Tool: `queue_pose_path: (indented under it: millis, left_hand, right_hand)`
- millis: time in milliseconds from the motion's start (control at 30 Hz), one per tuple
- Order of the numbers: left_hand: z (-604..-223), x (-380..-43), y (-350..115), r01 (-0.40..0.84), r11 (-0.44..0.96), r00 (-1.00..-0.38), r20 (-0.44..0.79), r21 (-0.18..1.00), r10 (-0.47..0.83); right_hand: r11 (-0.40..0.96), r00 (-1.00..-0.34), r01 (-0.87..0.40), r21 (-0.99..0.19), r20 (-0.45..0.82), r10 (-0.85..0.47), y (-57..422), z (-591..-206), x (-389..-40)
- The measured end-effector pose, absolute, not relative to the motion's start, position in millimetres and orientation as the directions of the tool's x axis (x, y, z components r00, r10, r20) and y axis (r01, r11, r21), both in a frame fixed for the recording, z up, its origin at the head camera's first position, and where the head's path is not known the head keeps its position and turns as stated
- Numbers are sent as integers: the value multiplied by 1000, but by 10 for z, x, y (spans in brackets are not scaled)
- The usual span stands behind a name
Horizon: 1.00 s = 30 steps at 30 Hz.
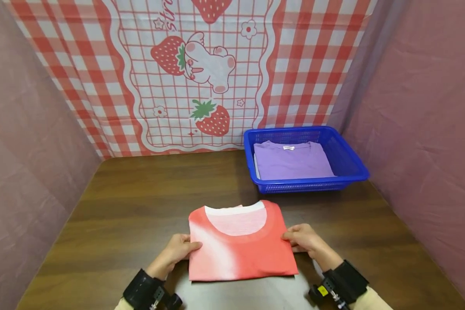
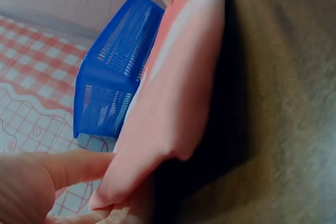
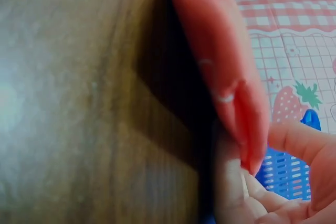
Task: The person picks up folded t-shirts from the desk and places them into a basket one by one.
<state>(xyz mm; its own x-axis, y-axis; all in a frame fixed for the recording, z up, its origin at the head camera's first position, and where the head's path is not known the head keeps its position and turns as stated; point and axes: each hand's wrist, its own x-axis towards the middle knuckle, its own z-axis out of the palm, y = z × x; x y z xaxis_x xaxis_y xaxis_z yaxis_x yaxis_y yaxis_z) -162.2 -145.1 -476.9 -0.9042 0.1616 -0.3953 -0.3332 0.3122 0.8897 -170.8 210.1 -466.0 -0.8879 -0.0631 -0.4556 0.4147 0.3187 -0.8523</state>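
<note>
A folded red and white T-shirt [image 1: 252, 254], its white-edged neckline toward the far side, is held slightly above the brown table [image 1: 139, 198]. My left hand [image 1: 177, 249] pinches its left side, thumb on top and fingers beneath. On the opposite side my right hand [image 1: 304, 239] grips the edge the same way. In the left wrist view the shirt [image 2: 173, 93] sags a little between the hands, with a dark shadow below it. The right wrist view shows the folded layers of the shirt [image 3: 231, 72] between thumb and fingers.
Beyond the shirt, at the back right, stands a blue plastic basket [image 1: 302, 186] with a folded purple shirt [image 1: 294, 161] inside. A checked strawberry-print cloth [image 1: 213, 77] hangs at the back. Pink curtains [image 1: 418, 107] flank the table.
</note>
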Motion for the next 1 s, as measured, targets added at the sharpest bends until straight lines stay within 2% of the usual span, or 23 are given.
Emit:
queue_pose_path:
  millis: [300,600,1000]
  left_hand:
    - [-4797,-1618,-1443,-357,271,-894,-411,894,179]
    - [-4774,-1623,-1390,-381,259,-902,-418,888,107]
    - [-4647,-1626,-1383,-375,235,-905,-410,897,118]
  right_hand:
    - [304,-879,416,-857,-465,-108,2011,-4707,-1714]
    - [300,-883,419,-857,-462,-84,1992,-4715,-1732]
    - [259,-894,416,-872,-444,-56,1999,-4656,-1725]
